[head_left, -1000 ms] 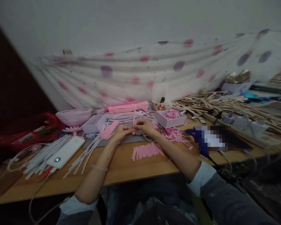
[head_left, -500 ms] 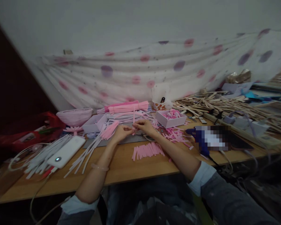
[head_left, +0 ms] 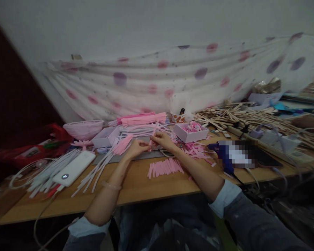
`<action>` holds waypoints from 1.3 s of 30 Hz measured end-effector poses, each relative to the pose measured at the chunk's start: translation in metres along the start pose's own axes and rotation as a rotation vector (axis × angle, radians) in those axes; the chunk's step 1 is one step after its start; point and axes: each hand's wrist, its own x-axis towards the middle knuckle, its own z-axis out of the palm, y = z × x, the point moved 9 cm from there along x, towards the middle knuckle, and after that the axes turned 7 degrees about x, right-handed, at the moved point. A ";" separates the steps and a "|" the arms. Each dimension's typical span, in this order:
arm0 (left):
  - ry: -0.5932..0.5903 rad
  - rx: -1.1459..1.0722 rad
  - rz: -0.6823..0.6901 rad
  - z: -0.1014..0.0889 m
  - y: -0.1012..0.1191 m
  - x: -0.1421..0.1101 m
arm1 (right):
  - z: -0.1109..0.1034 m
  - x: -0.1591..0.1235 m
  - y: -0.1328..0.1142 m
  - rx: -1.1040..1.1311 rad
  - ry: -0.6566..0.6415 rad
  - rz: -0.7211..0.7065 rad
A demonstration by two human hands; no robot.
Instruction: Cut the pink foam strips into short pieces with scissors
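Note:
Above the table's middle, my left hand (head_left: pixel 138 148) and my right hand (head_left: pixel 162 141) meet with their fingertips almost touching. Both pinch a pink pipe cleaner (head_left: pixel 155 127), whose free end sticks up between them, leaning slightly right. Its lower part is largely hidden by the fingers. Under the hands lies a grey mat (head_left: pixel 112 159). Left of my left hand is a bundle of pink pipe cleaners (head_left: pixel 122 144) on top of long white ones (head_left: pixel 94 174). Nearer to me, a row of short pink pieces (head_left: pixel 164 168) lies side by side.
A white box of pink pieces (head_left: pixel 192 133) stands right of the hands, a lilac box (head_left: pixel 106 136) and a pink basket (head_left: pixel 83 129) to the left. A white power bank (head_left: pixel 74 168) lies front left. Glue gun (head_left: pixel 221 153), phone, cables and many wooden sticks (head_left: pixel 240 116) fill the right.
The pipe cleaner's upright end has tilted from vertical toward the right. My right hand has shifted slightly right and up; my left hand has barely moved.

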 end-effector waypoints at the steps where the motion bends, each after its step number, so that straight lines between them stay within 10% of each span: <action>1: 0.000 -0.003 0.000 0.000 0.001 0.000 | 0.000 0.000 0.000 0.010 -0.009 0.010; 12: -0.132 -0.213 -0.077 0.011 -0.005 -0.004 | -0.006 0.003 0.002 0.059 -0.010 0.055; 28: 0.047 0.033 0.098 0.000 0.010 -0.001 | -0.019 0.002 0.003 0.128 0.033 0.091; 39: -0.042 -0.026 0.056 0.005 0.010 -0.001 | -0.018 0.003 0.006 0.132 0.028 0.096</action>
